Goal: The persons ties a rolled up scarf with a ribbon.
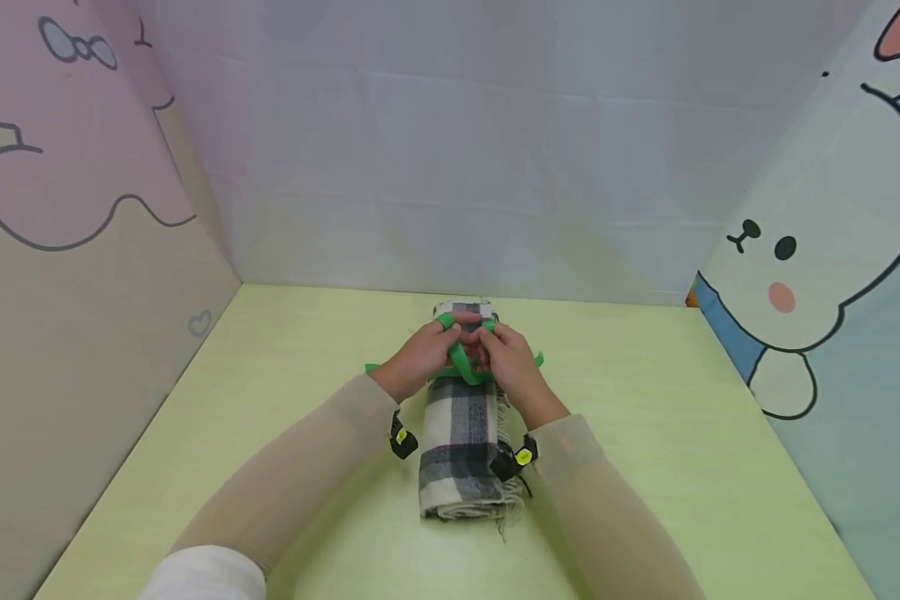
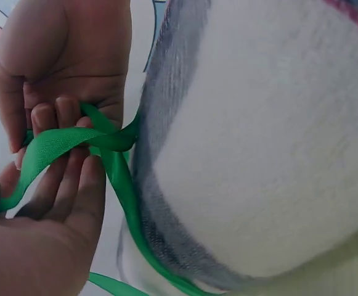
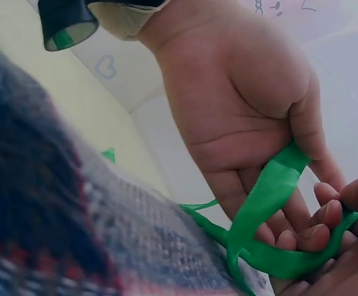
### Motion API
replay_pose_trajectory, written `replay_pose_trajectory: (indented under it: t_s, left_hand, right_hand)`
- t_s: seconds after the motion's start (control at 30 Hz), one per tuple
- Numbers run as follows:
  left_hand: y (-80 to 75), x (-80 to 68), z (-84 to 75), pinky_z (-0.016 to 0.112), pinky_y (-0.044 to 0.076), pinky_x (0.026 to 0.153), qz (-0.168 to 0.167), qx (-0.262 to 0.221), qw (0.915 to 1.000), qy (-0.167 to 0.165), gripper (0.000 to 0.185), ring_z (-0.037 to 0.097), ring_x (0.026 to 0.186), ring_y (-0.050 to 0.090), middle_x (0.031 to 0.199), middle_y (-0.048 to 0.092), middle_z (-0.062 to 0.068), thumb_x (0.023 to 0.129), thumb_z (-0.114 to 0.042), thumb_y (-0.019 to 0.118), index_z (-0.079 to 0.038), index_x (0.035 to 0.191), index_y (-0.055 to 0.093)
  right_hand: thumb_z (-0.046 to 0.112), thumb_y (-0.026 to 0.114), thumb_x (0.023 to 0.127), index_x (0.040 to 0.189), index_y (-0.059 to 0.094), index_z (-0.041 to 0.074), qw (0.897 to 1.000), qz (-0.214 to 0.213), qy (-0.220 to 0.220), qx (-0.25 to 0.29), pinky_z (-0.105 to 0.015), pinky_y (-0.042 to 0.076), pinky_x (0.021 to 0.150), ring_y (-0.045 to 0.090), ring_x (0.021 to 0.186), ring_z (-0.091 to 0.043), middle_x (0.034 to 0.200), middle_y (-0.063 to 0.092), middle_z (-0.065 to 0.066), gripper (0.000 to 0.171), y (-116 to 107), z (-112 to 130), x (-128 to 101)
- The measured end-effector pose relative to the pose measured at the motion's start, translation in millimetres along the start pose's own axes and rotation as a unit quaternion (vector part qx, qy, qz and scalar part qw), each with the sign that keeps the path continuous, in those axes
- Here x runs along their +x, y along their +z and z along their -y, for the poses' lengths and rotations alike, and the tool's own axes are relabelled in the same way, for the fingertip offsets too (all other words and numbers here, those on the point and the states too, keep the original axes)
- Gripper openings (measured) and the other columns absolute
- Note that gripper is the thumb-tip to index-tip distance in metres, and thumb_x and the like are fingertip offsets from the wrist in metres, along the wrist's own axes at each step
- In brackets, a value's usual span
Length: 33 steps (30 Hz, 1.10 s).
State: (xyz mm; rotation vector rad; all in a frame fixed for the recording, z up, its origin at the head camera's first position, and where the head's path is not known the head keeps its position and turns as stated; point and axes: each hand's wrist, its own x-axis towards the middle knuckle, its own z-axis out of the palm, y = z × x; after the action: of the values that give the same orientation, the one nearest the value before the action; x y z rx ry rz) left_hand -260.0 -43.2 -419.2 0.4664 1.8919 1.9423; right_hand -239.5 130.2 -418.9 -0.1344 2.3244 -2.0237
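A rolled plaid scarf [image 1: 459, 429] in grey, dark blue and white, fringed along its right side, lies lengthwise on the table. Around its far half runs a green ribbon [image 1: 461, 363], crossed over itself above the roll. My left hand [image 1: 418, 357] pinches one length of ribbon between thumb and fingers. The other length is pinched by my right hand [image 1: 516, 367], close beside the left. In the left wrist view the ribbon [image 2: 43, 148] loops between both hands beside the scarf [image 2: 259, 142]. The right wrist view shows the ribbon [image 3: 268, 188] passing across the left hand's fingers.
The pale yellow-green table [image 1: 645, 433] extends to both sides of the scarf. Loose ribbon ends stick out left and right of the roll. A plain pale wall panel [image 1: 457, 167] stands behind, with cartoon-printed panels at left and right. Black wrist cameras hang near the scarf.
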Motion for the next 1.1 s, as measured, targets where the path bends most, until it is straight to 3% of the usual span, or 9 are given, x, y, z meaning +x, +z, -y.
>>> replay_pose_trajectory:
  t_s: [0.1,0.23,0.4,0.57,0.73,0.87,1.0,1.1]
  left_hand:
    - [1.5,-0.9,1.8,0.043,0.047,0.108,0.032,-0.021,0.9992,0.010,0.043,0.019,0.130,0.055,0.155,0.047,0.003,0.116,-0.027,0.031,-0.023,0.156,0.046]
    - [4.5,-0.8,3.4,0.040,0.047,0.105,0.082,-0.093,0.9920,0.023,0.046,0.019,0.118,0.057,0.157,0.041,0.007,0.116,-0.024,0.028,-0.023,0.161,0.037]
    - [6.0,0.8,7.4,0.035,0.048,0.091,0.139,-0.180,0.9736,0.015,0.050,0.019,0.095,0.055,0.142,0.047,0.008,0.116,-0.025,0.022,-0.019,0.165,0.027]
    - [4.7,2.7,12.4,0.035,0.051,0.084,0.148,-0.207,0.9669,0.015,0.051,0.020,0.083,0.058,0.123,0.055,0.009,0.116,-0.025,0.022,-0.012,0.165,0.026]
    - [5.7,3.1,13.9,0.041,0.057,0.084,0.092,-0.183,0.9784,0.029,0.047,0.022,0.080,0.064,0.110,0.065,0.012,0.116,-0.026,0.027,-0.009,0.156,0.045]
    - [6.0,1.8,10.1,0.043,0.058,0.090,0.001,-0.082,0.9961,0.033,0.040,0.023,0.094,0.070,0.110,0.070,0.011,0.115,-0.029,0.037,-0.016,0.141,0.064]
    - [6.8,1.5,4.1,0.039,0.055,0.097,-0.070,0.003,0.9966,0.043,0.038,0.020,0.117,0.065,0.132,0.066,0.004,0.114,-0.030,0.041,-0.013,0.138,0.066]
    - [6.1,1.0,0.4,0.040,0.051,0.102,-0.087,0.024,0.9943,0.057,0.039,0.020,0.119,0.062,0.127,0.065,0.008,0.114,-0.029,0.040,-0.010,0.139,0.064]
  right_hand:
    - [0.021,0.047,0.112,0.099,0.063,0.000,1.000,0.012,-0.013,-0.005,-0.035,0.051,0.067,0.050,0.068,-0.023,0.072,0.050,-0.006,0.030,-2,2,0]
    - [0.018,0.049,0.110,0.088,0.059,0.000,0.998,0.051,-0.022,-0.006,-0.035,0.049,0.064,0.050,0.064,-0.022,0.069,0.050,-0.006,0.030,-2,5,1]
    - [0.019,0.050,0.109,0.081,0.057,0.005,0.994,0.107,-0.009,-0.021,-0.034,0.047,0.062,0.051,0.062,-0.020,0.068,0.053,-0.004,0.032,-4,9,3]
    - [0.021,0.051,0.109,0.089,0.065,0.002,0.989,0.144,0.012,-0.044,-0.033,0.050,0.064,0.052,0.063,-0.018,0.069,0.054,-0.003,0.031,-8,8,6]
    - [0.024,0.052,0.110,0.092,0.066,0.001,0.987,0.150,0.017,-0.046,-0.033,0.052,0.066,0.052,0.064,-0.018,0.069,0.054,-0.004,0.032,-11,5,9]
    - [0.024,0.053,0.110,0.092,0.065,0.002,0.989,0.143,0.022,-0.041,-0.034,0.051,0.067,0.053,0.067,-0.019,0.071,0.055,-0.005,0.030,-13,5,9]
    - [0.022,0.054,0.109,0.088,0.064,0.004,0.989,0.138,0.028,-0.041,-0.036,0.051,0.068,0.054,0.068,-0.021,0.072,0.057,-0.006,0.029,-13,4,9]
    - [0.022,0.054,0.109,0.086,0.062,0.005,0.990,0.130,0.028,-0.050,-0.036,0.051,0.068,0.055,0.069,-0.021,0.073,0.059,-0.005,0.030,-12,2,9]
